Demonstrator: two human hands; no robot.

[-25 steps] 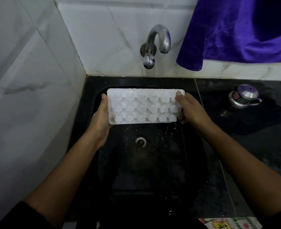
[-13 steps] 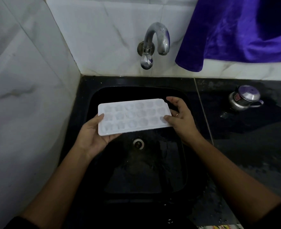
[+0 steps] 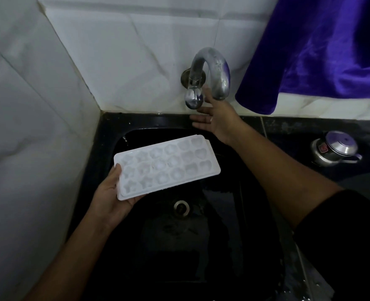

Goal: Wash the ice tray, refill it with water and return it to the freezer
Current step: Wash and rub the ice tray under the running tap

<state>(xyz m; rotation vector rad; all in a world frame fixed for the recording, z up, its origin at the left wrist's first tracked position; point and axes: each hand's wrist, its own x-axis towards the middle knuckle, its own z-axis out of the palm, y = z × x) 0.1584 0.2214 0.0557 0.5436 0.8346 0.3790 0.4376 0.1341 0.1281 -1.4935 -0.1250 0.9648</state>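
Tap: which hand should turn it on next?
Probably the right. The right hand is open, its fingers beside the tap knob, while the left hand grips the ice tray over the sink and would have to let go.

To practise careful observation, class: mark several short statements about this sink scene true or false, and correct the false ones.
1. The left hand holds the white ice tray by one end above the black sink. True.
2. The right hand also grips the tray. False: it is off the tray, fingers spread, up by the tap.
3. The tray's cavities face up. True.
4. Water is streaming from the tap. False: no stream shows at the spout.
5. A lidded steel pot stands on the counter to the right of the sink. True.
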